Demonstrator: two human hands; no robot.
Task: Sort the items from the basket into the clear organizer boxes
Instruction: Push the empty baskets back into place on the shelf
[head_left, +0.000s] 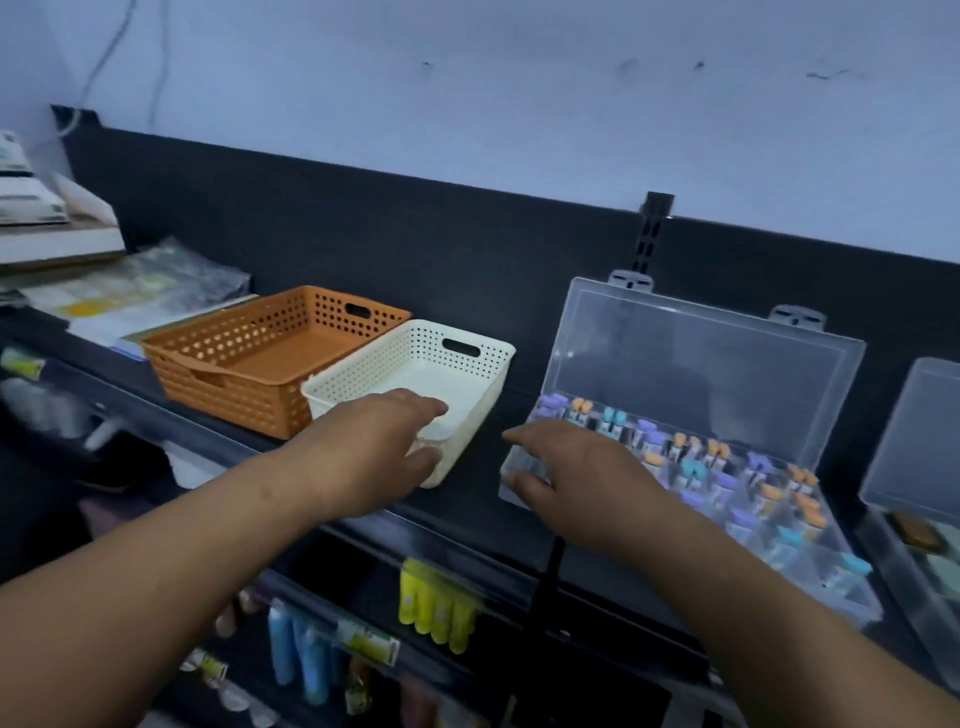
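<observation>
A white perforated basket (467, 364) stands on the black shelf, and its visible floor is bare. My left hand (374, 447) reaches over its near right corner, fingers fairly straight inside the rim and thumb outside the wall. To the right lies a clear organizer box (810, 561) with its lid (701, 374) propped open against the back panel. Its compartments hold several small pieces with purple, orange and teal caps (722, 473). My right hand (566, 467) hovers with fingers spread over the box's near left corner and holds nothing.
An orange perforated basket (249, 364) sits left of the white one, touching it. A second clear box (914, 525) with a raised lid stands at the right edge. Papers and packets (130, 296) are stacked at far left. Below the shelf edge hang yellow and blue packaged goods (436, 603).
</observation>
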